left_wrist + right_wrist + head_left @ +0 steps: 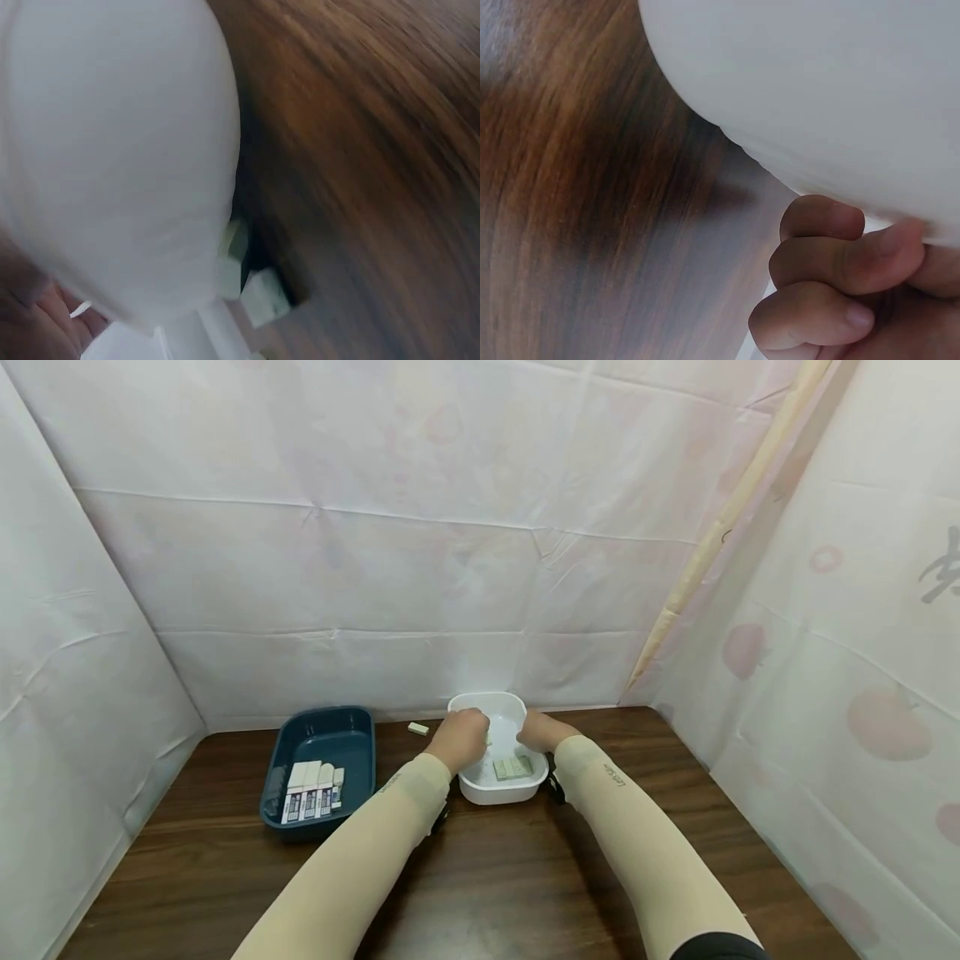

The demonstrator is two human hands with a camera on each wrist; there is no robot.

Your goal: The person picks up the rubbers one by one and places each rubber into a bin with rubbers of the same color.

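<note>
Two hands meet over the white rounded plastic tub [498,789] on the dark wooden table [480,877]. Your left hand [459,737] is curled at the tub's left rim; whether it pinches anything I cannot tell. Your right hand [542,731] has its fingers [832,262] curled against the tub's right wall. Just below both hands, pale green rectangular erasers [512,767] lie inside the tub. Left of your grip sits a dark blue plastic tray [330,743] with sleeved erasers [311,791].
</note>
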